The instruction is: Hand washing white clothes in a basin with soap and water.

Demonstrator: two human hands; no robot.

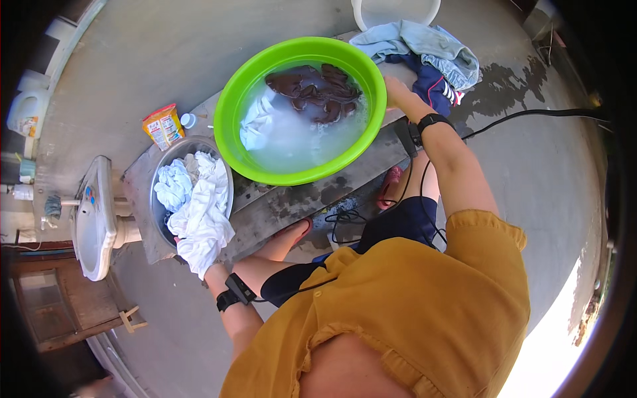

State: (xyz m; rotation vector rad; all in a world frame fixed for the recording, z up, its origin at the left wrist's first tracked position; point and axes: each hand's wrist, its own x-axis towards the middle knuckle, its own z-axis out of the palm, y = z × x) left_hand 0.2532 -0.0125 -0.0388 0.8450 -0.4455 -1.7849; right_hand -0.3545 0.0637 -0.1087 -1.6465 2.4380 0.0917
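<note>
A bright green plastic basin (298, 178) stands before me, with cloudy, sudsy water (293, 144) inside. Dark brown cloth (323, 92) and a white cloth (256, 122) lie partly under that water. My right hand (395, 93) is against the outside of the basin's right rim, its fingertips hidden by the rim. To the left, a metal basin (155, 211) holds a crumpled white garment (204, 214) and a light blue cloth (173, 184). The white garment hangs over the near rim and covers most of my left hand (215, 271), so its grip is hidden.
Light blue jeans (423, 47) and a navy garment (432, 87) lie right of the green basin, near a white tub (358, 15). Behind the metal basin are a detergent bag (163, 127) and a small cap (188, 120). A washbasin (94, 224) stands left. Black cables (343, 219) trail by my feet.
</note>
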